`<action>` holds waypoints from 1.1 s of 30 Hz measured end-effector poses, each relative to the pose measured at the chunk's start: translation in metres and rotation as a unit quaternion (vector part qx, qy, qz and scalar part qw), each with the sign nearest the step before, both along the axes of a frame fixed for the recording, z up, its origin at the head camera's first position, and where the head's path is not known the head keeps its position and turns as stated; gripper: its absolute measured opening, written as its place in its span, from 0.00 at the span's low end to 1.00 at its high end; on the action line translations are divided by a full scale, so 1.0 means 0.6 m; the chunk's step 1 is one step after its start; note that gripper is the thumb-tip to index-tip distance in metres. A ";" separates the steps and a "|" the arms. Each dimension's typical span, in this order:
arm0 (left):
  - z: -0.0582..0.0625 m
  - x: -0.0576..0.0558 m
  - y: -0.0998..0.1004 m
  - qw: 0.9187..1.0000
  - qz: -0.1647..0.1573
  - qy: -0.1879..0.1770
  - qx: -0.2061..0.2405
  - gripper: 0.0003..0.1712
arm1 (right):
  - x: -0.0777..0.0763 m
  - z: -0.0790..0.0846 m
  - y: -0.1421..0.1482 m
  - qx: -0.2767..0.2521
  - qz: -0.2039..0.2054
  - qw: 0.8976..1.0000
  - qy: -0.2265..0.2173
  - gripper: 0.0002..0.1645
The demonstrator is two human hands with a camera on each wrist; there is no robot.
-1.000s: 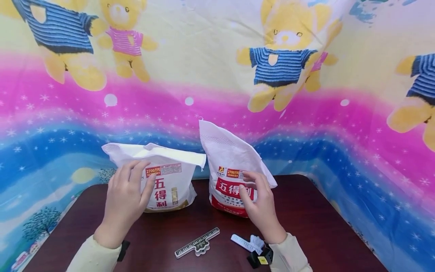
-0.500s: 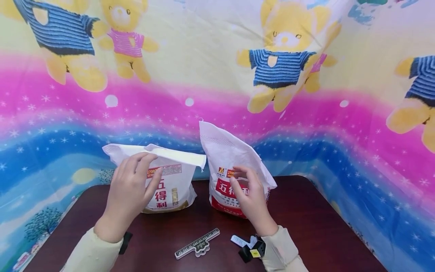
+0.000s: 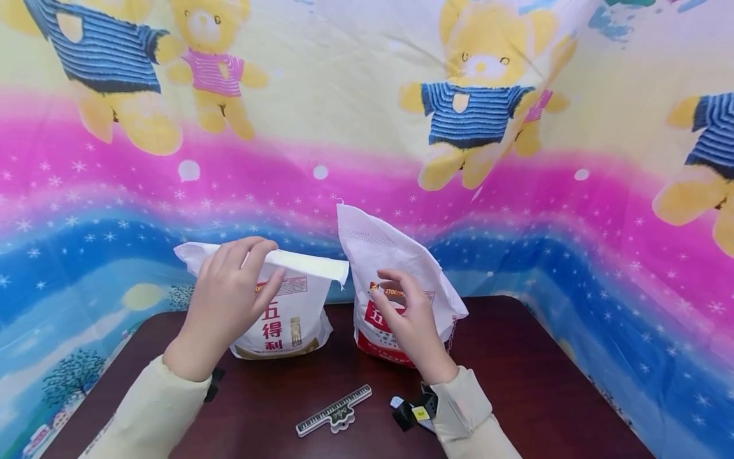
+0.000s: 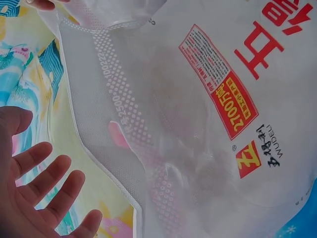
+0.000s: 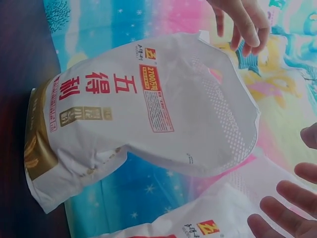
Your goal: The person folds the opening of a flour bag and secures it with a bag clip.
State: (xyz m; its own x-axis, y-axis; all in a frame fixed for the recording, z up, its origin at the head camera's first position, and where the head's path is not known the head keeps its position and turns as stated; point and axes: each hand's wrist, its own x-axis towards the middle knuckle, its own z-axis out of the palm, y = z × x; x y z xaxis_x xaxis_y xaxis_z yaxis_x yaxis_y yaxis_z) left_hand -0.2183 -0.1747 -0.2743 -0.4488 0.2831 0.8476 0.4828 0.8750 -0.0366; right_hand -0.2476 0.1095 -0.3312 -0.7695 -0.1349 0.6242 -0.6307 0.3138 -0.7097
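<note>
Here we hover, left hand (image 3: pixel 226 299) and right hand (image 3: pixel 414 322) empty, fingers loosely parted; left bag (image 3: pixel 294 312) and right bag (image 3: pixel 381 252) stand upright, presumably being well filled.

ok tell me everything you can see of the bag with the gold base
The white bag looks like thin woven fabric, bulging below and creased above, with red lettering, a red-and-white label and a gold base. It stands on the dark table, left of the red-based bag. The left hand is near its top edge, apparently not touching.
</note>
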 end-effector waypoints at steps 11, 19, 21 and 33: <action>0.018 -0.023 0.008 0.999 0.003 -0.032 -0.038 0.29 | -0.010 0.020 -0.027 0.015 0.005 1.000 0.005 0.29; 0.022 -0.033 0.016 0.996 0.012 -0.060 -0.060 0.30 | -0.018 0.025 -0.048 0.034 0.005 0.999 0.021 0.30; 0.021 -0.035 0.017 0.995 0.016 -0.067 -0.065 0.31 | -0.021 0.024 -0.052 0.035 0.008 0.999 0.011 0.30; 0.013 -0.050 0.014 0.990 0.032 -0.104 -0.086 0.32 | -0.037 0.023 -0.070 0.052 0.027 0.997 -0.051 0.34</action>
State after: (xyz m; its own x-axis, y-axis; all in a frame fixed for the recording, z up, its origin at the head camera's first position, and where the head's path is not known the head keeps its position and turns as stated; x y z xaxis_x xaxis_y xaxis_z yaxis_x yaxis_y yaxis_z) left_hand -0.2484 -0.1661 -0.2666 -0.6298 0.3811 0.6769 0.4394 0.8934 -0.0941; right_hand -0.2697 0.0674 -0.3172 -0.8185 -0.2383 0.5228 -0.5744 0.3571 -0.7366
